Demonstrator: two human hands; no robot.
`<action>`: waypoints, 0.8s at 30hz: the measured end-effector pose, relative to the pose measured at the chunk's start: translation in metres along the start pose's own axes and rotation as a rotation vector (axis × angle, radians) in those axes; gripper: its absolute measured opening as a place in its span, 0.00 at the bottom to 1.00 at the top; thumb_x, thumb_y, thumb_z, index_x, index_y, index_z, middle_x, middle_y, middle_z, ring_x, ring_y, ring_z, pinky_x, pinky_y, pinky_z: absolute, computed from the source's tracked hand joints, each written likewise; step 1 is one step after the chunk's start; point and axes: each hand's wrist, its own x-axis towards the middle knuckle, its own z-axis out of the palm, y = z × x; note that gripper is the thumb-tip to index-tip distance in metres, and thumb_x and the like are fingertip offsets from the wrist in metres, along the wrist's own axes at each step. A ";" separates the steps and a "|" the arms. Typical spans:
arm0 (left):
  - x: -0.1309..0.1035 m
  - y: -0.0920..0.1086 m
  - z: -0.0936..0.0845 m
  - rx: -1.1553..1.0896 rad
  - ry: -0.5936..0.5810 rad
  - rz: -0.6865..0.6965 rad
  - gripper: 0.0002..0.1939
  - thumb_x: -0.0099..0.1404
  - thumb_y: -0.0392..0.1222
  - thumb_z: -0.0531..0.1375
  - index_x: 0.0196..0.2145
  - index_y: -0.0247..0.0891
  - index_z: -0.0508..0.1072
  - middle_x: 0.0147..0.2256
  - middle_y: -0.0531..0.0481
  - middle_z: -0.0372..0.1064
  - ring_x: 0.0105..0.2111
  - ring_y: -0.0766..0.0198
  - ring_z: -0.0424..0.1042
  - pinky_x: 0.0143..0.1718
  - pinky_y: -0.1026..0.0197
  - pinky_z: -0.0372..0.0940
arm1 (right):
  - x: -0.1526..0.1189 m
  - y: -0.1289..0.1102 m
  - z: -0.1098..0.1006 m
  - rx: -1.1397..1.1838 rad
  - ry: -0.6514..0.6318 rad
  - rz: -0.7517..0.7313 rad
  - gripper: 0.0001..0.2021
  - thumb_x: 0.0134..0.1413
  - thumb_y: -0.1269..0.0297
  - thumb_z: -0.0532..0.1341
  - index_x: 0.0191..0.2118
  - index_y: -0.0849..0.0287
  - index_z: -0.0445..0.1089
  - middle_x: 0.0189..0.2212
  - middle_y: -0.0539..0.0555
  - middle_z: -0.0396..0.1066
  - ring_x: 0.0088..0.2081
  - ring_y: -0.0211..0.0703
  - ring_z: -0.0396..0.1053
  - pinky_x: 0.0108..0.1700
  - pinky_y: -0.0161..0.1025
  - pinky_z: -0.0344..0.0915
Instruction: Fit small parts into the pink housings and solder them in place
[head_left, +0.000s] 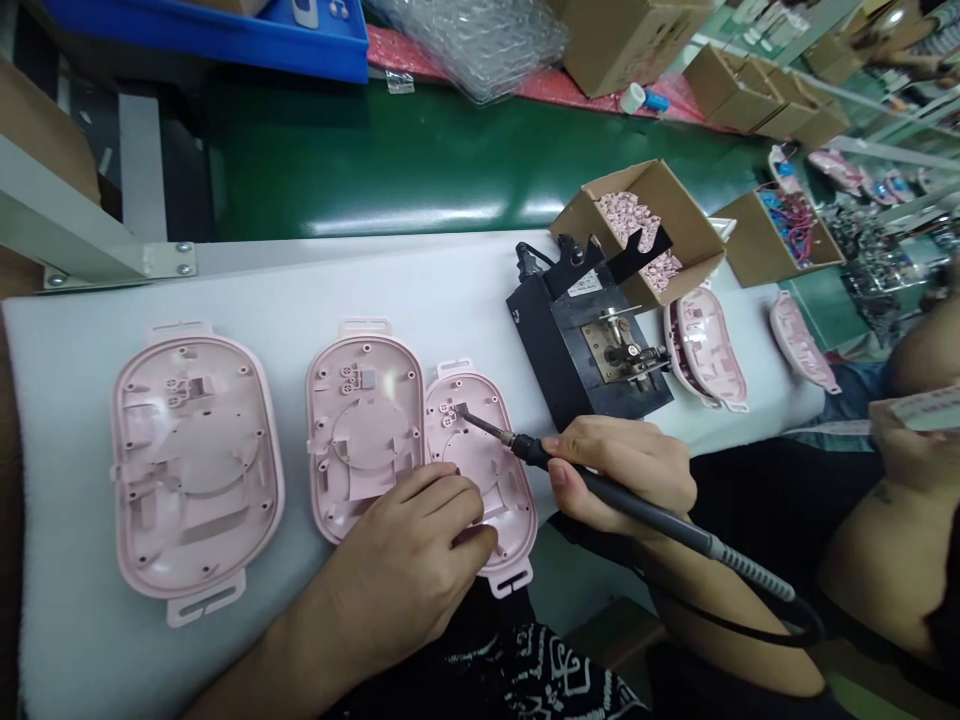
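My right hand point(626, 470) is closed around a soldering iron point(645, 508). The iron's tip meets the inside of a pink plastic shell point(491, 470), beside small round posts near the shell's upper end. My left hand point(420, 555) lies over the left edge of this shell with bent fingers and thumb gripping it; the fingertips are partly hidden. Left of it, partly behind my left hand, sits a second pink shell point(382, 430), open side up. A third pink shell point(214, 440) lies further left on the white work surface point(75, 640).
A black device with a metal clamp point(555, 345) stands behind my right hand. Beyond are cardboard boxes of small pink parts point(634, 220) and wires point(795, 230). Further pink shells point(709, 340) lie to the right, near another person's arm point(877, 540). A green conveyor belt point(315, 160) runs behind.
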 end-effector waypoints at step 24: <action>-0.003 -0.001 0.001 -0.012 0.007 -0.003 0.07 0.70 0.34 0.56 0.41 0.38 0.74 0.37 0.51 0.65 0.42 0.60 0.65 0.56 0.52 0.63 | 0.002 -0.002 -0.004 0.030 -0.066 -0.045 0.13 0.50 0.77 0.66 0.43 0.61 0.74 0.30 0.54 0.75 0.28 0.39 0.72 0.28 0.37 0.70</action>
